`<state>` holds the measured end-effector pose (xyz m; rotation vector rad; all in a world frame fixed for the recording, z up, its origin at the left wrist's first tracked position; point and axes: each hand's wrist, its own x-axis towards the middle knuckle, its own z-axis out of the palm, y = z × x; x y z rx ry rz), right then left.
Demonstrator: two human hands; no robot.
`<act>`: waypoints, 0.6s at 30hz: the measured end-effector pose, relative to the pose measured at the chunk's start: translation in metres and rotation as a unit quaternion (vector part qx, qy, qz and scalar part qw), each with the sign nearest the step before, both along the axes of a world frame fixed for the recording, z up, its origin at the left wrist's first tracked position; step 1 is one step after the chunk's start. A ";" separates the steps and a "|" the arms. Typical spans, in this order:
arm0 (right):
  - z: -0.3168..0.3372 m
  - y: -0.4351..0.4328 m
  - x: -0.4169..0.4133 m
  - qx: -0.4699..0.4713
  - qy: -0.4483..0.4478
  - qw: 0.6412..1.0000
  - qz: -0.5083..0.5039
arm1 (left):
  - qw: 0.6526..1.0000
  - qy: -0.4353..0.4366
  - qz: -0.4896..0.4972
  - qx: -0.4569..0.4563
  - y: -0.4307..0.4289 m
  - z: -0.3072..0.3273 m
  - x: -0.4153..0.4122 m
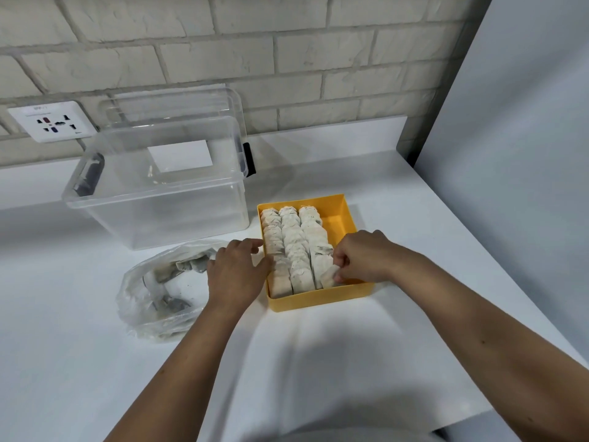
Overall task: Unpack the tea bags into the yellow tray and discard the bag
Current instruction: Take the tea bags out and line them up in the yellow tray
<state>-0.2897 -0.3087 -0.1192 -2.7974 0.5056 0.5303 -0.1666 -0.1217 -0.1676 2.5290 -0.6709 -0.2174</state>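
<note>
White tabletop carries a clear storage box, a crumpled plastic bag and the yellow tray, and the bag is not yet discarded; a few tea bags appear to remain inside it. Three rows of tea bags fill most of the tray, so unpacking looks largely done. Left hand rests open-fingered on the tray's left wall, holding nothing, while the right hand pinches one tea bag at the near right corner.

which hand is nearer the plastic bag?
Left. The left hand lies at the plastic bag's right edge, between it and the yellow tray. The right hand is over the tray's right side, pinching a tea bag, farther off.
</note>
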 end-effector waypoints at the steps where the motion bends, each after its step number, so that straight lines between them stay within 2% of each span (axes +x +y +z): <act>1: -0.004 0.002 0.002 -0.023 -0.001 1.000 0.007 | 1.000 0.004 -0.002 0.002 0.000 0.000 -0.001; 8: -0.025 0.008 0.007 -0.148 -0.037 0.988 0.001 | 0.999 0.033 -0.006 -0.009 0.002 0.003 0.001; 14: -0.026 0.006 0.007 -0.170 -0.058 0.983 -0.025 | 0.998 0.056 -0.006 -0.030 0.003 0.006 -0.002; 18: -0.013 0.007 0.011 -0.152 -0.142 0.977 -0.048 | 0.991 0.079 0.000 -0.112 0.012 0.013 -0.001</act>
